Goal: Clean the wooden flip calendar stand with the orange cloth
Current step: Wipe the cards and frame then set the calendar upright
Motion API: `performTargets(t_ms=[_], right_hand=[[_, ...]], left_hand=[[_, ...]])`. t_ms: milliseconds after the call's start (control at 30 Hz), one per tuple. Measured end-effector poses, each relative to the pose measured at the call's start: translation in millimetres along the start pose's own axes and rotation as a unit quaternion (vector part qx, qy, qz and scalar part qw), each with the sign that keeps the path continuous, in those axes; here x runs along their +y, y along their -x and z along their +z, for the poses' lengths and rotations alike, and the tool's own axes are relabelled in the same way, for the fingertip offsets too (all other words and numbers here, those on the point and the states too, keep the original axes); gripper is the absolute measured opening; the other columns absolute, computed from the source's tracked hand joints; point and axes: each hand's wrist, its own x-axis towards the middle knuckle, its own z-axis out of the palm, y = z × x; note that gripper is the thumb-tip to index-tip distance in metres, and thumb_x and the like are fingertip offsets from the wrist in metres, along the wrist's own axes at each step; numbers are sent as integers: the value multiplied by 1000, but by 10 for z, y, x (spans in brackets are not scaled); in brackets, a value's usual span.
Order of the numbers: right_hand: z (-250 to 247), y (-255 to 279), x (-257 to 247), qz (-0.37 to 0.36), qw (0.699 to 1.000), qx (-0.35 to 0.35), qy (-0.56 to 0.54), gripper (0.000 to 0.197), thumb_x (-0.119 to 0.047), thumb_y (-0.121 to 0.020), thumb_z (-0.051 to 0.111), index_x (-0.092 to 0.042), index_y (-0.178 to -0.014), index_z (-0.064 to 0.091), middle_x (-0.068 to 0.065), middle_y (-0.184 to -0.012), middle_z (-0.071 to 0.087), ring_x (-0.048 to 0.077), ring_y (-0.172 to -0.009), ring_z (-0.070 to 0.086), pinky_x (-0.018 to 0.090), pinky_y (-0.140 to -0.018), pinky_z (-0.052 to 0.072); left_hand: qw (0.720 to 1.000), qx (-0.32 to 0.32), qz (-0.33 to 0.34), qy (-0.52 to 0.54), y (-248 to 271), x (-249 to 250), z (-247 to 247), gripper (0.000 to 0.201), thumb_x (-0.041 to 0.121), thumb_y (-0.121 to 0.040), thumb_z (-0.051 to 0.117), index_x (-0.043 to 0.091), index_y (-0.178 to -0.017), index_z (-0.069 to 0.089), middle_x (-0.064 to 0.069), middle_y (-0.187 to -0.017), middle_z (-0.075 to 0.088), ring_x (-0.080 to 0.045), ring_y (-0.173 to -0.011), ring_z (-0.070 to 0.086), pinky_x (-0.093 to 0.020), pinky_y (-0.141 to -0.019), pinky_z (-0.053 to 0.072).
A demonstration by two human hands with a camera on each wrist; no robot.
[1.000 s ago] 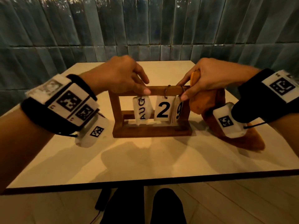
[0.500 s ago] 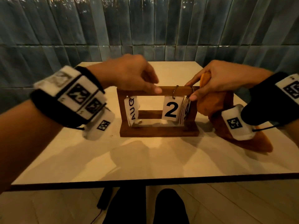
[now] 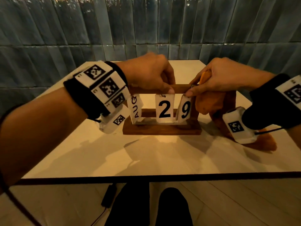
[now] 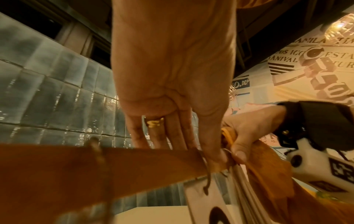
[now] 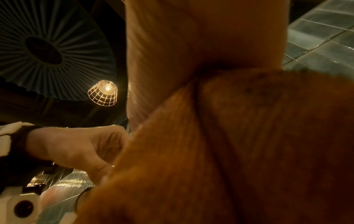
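The wooden flip calendar stand is upright mid-table, with cards reading AUG, 2 and 9 hanging from its top bar. My left hand grips that bar, fingers over the back and thumb in front, just above the 2 card. My right hand holds the orange cloth bunched against the bar's right end, its thumb nearly touching my left thumb. In the left wrist view my left fingers drape over the bar. The cloth fills the right wrist view.
The cloth's loose end trails onto the cream table to the right of the stand. A tiled wall rises behind the table. The dark front edge is near me, with my feet and a cable below.
My left hand has slid right along the top bar until it is next to my right hand. The 9 card has swung round to face front. The AUG card sits further left.
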Motion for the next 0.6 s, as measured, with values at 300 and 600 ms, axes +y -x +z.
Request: performTargets(t_ms=[300, 600], right_hand=[[21, -40, 32, -2, 1000, -7, -2, 73, -66, -44, 59, -23, -103, 67, -3, -87, 62, 17, -80, 56, 22, -55, 41], [32, -5, 25, 6, 1000, 1, 24, 85, -69, -43, 55, -20, -112, 65, 7, -102, 64, 26, -92, 58, 27, -62, 44]], left_hand=[[976, -130, -172, -33, 404, -504, -274, 62, 37, -70, 70, 22, -127, 49, 4, -123, 56, -17, -118, 48, -36, -97, 36], [968, -136, -146, 151, 418, -727, -22, 14, 19, -85, 61, 29, -96, 59, 11, -98, 66, -8, -97, 57, -27, -88, 41]])
